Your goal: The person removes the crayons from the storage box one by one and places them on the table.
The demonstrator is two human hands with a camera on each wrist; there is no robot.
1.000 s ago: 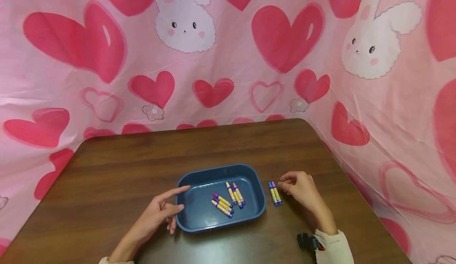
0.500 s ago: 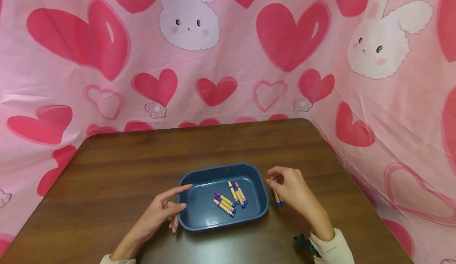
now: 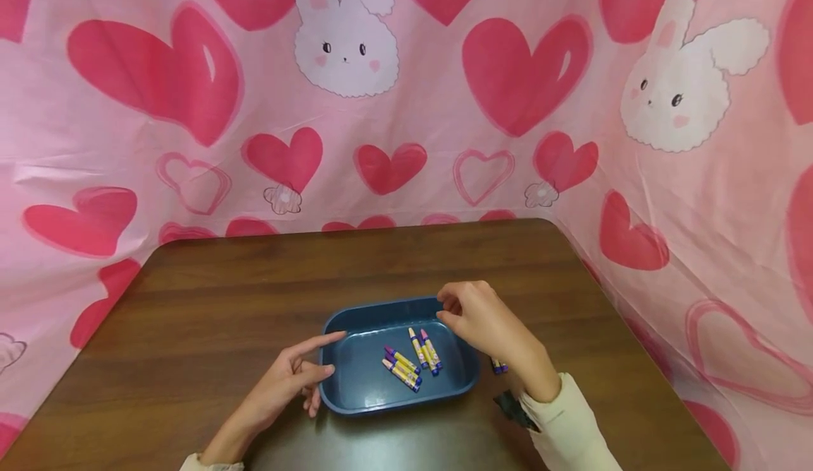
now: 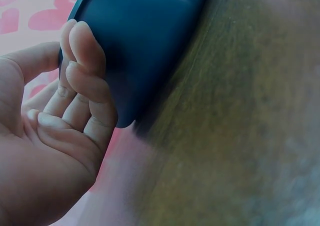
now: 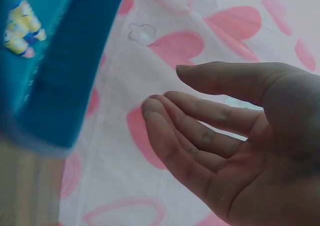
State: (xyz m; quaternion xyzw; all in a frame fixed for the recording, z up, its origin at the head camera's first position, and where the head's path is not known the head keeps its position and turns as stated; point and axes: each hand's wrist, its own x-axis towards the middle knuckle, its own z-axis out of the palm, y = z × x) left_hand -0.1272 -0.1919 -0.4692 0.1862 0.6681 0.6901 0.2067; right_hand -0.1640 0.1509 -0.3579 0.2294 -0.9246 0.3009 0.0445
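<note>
A dark blue tray (image 3: 396, 407) stands on the table, with several crayons (image 3: 402, 368) in yellow wrappers lying in two loose groups inside. My left hand (image 3: 284, 384) holds the tray's left rim between thumb and fingers; the left wrist view shows curled fingertips (image 4: 86, 46) against its wall. Over the tray's back right corner hovers my right hand (image 3: 476, 318). A gap shows between its thumb and bent fingers in the right wrist view, with nothing in it. On the table to the right, crayons (image 3: 499, 366) peek out beside the right forearm, mostly hidden.
The brown wooden table (image 3: 254, 280) reaches back to a pink cloth (image 3: 432, 118) printed with hearts and rabbits, which also runs along the right side. A black wrist mount (image 3: 516, 412) hangs below the right forearm.
My right hand has moved left from beside the two crayons on the table to above the tray's back right corner. The forearm now covers most of those crayons. The left hand stays put.
</note>
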